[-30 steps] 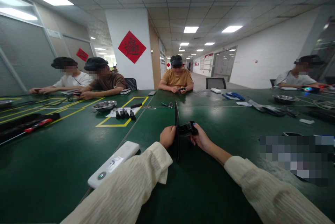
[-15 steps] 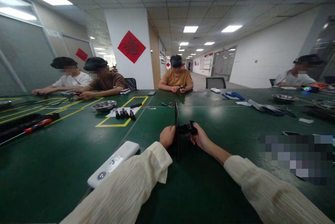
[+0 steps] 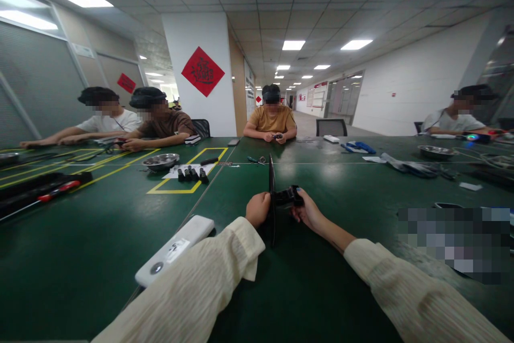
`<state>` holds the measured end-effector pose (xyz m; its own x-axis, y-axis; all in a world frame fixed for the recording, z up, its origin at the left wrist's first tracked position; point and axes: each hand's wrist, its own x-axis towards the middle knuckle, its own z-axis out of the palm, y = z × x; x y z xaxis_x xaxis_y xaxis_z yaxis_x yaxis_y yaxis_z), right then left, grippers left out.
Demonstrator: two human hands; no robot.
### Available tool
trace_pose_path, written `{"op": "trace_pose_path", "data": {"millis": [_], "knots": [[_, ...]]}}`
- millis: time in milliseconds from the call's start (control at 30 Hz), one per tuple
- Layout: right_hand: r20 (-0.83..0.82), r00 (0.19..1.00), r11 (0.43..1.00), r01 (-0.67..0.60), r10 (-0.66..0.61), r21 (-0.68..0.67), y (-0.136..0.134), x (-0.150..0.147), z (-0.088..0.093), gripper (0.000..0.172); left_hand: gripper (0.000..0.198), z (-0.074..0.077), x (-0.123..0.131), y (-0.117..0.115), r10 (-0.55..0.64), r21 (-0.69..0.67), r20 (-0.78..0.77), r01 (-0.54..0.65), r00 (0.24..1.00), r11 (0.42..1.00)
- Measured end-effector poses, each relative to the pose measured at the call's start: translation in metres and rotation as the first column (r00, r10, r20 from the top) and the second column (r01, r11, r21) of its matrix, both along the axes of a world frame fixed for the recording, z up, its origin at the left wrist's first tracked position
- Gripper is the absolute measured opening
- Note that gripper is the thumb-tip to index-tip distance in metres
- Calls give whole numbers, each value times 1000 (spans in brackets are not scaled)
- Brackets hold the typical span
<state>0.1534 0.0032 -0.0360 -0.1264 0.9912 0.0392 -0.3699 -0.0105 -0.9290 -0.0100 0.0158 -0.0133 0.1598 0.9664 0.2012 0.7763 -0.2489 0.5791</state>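
Observation:
A thin black panel [image 3: 272,204] stands on edge above the green table [image 3: 225,204], seen almost edge-on. My left hand [image 3: 257,209] is closed on its left side. From the panel's right side a black bracket-like part [image 3: 286,197] sticks out, and my right hand [image 3: 308,211] is closed around the outer end of that part. Most fingertips of my left hand are hidden. Left of my left forearm lies a white power bank-like device [image 3: 175,251] with a round dark spot.
Several small black parts [image 3: 204,176] stand beside a metal bowl [image 3: 160,161] at the left. A red-handled screwdriver [image 3: 60,191] lies farther left. Pliers [image 3: 257,160] lie ahead. People sit around the table; blue objects [image 3: 358,147] lie at the back right.
At the far left, a person's arm has reached farther left along the table. My hands and the black panel hold the same pose.

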Motion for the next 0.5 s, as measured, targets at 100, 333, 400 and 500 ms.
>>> {"op": "trace_pose_path", "data": {"millis": [100, 333, 400, 500], "knots": [[1, 1000, 1000, -1, 1, 10, 1, 1, -2, 25, 29, 0, 0, -1, -2, 7, 23, 2, 1000, 1000], [16, 1000, 1000, 7, -8, 23, 1, 0, -2, 25, 30, -1, 0, 1, 14, 15, 19, -14, 1000, 1000], [19, 1000, 1000, 0, 0, 31, 0, 0, -2, 25, 31, -1, 0, 2, 16, 15, 9, -16, 1000, 1000], [23, 1000, 1000, -4, 3, 28, 1, 0, -2, 26, 31, -2, -1, 2, 13, 5, 11, -13, 1000, 1000]]}}
